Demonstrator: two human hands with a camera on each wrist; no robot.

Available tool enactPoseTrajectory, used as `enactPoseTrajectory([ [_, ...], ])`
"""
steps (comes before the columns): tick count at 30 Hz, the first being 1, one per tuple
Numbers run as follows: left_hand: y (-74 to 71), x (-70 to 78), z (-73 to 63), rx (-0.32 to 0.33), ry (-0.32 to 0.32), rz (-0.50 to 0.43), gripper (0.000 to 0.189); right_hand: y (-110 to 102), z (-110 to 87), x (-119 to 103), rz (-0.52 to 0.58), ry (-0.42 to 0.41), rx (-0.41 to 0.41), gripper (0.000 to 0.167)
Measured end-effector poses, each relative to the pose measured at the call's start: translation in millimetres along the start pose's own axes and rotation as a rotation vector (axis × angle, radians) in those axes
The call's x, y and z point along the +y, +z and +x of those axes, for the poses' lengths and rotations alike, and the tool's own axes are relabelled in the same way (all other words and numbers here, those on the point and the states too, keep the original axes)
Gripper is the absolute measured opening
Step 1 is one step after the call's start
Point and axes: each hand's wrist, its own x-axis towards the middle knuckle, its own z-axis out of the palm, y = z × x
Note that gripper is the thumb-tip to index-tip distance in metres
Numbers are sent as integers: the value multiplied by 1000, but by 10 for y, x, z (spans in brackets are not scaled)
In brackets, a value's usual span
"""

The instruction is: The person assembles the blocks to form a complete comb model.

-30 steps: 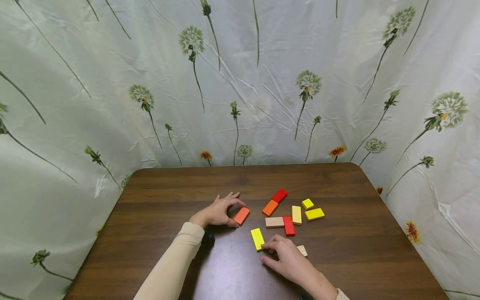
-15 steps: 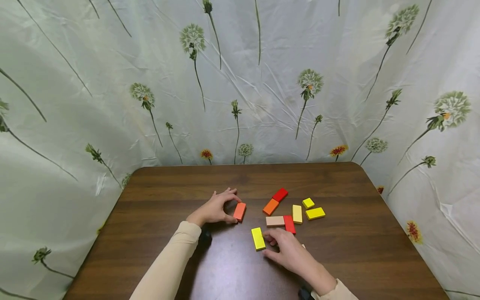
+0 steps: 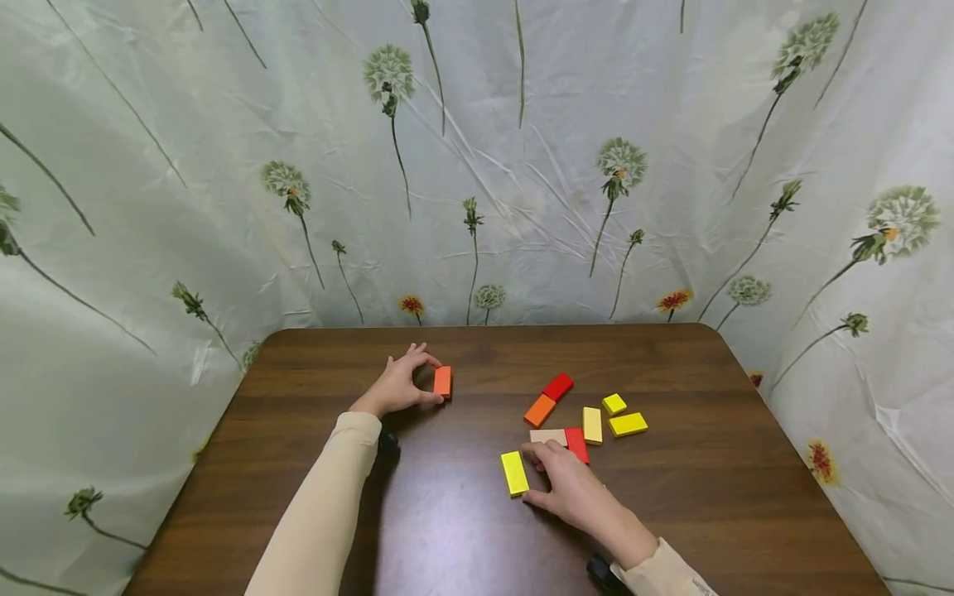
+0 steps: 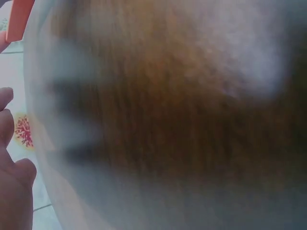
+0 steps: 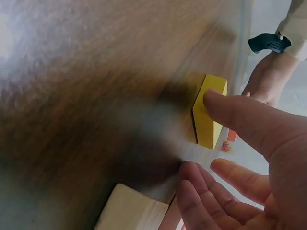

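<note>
My left hand [image 3: 399,386] pinches an orange block [image 3: 443,382] between thumb and forefinger, over the left-back part of the table. In the left wrist view only that block's end [image 4: 20,20] and some fingers show, at the left edge. My right hand [image 3: 572,490] hovers beside a bright yellow block [image 3: 514,473]. Its thumb lies at the near right corner of that block; contact is unclear. The right wrist view shows the thumb in front of the yellow block [image 5: 206,125], the other fingers loosely bent with nothing held. A pale wooden block [image 5: 132,211] lies below them.
Right of centre, a red block [image 3: 558,386] meets an orange one [image 3: 540,410]. Nearby lie a pinkish block [image 3: 546,435], a red block [image 3: 577,444], a pale yellow block [image 3: 592,426] and two yellow blocks [image 3: 628,425]. A flowered curtain [image 3: 477,165] hangs behind the table [image 3: 335,352].
My left hand has carried the orange block left and toward the table's back. The right hand has shifted slightly away from me beside the yellow block, covering more of the pale wooden block.
</note>
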Motion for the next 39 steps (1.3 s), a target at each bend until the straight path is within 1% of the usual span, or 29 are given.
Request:
enactPoseTrajectory([
  [2, 5, -22, 28, 2, -12, 1, 59, -86, 7, -150, -8, 58, -31, 65],
  [3, 11, -26, 43, 3, -19, 2, 59, -98, 19, -185, -16, 76, -44, 66],
  [6, 40, -32, 87, -3, -40, 24, 59, -122, 58, -279, -48, 113, -75, 69],
  [8, 58, -20, 107, -10, -51, 30, 59, -122, 81, -306, -64, 123, -83, 70],
  [12, 82, 10, 107, -17, -72, 20, 59, -109, 106, -309, -71, 111, -82, 69],
  [16, 119, -15, 96, -25, -72, 8, 64, -100, 106, -298, -83, 89, -84, 69],
  [20, 120, -73, 82, -60, -59, -28, 74, -87, 115, -289, -94, 89, -93, 69],
  [23, 90, -115, 86, -91, -53, -58, 77, -82, 129, -286, -98, 91, -100, 69],
  [30, 41, -135, 103, -133, -49, -82, 69, -112, 130, -271, -93, 69, -121, 68],
  [34, 55, -126, 115, -144, -55, -86, 64, -142, 112, -248, -74, 68, -135, 65],
  [39, 96, -107, 152, -143, -54, -95, 63, -169, 92, -211, -62, 73, -132, 64],
])
